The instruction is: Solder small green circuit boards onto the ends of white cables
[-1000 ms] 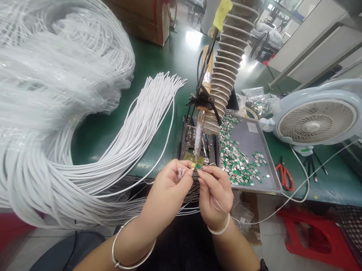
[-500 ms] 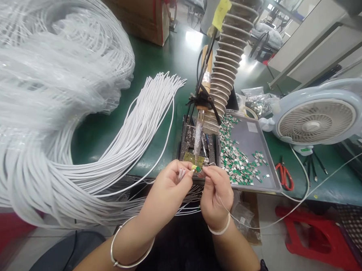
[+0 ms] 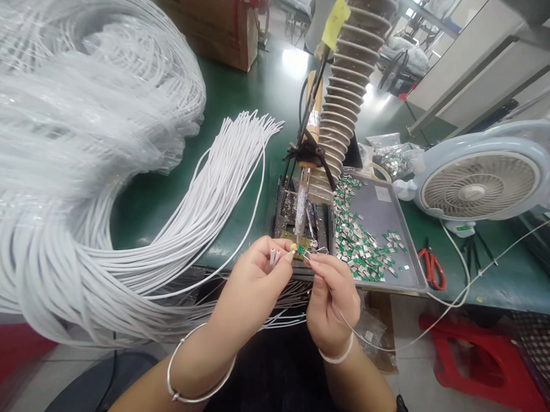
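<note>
Both hands have risen slightly toward the soldering iron. The left hand is closed, pinching a white cable with its ends sticking out. The right hand is closed too, its fingertips apparently pinching a small green part. Held this way, both meet just above the yellow board, beside the tray of green clips.

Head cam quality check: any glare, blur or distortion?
Head view: bright glare patch on the green workbench past the hands; wide-angle bowing toward the frame edges; the white cable coil looks soft at left; the left hand and right hand are fairly sharp.
</note>
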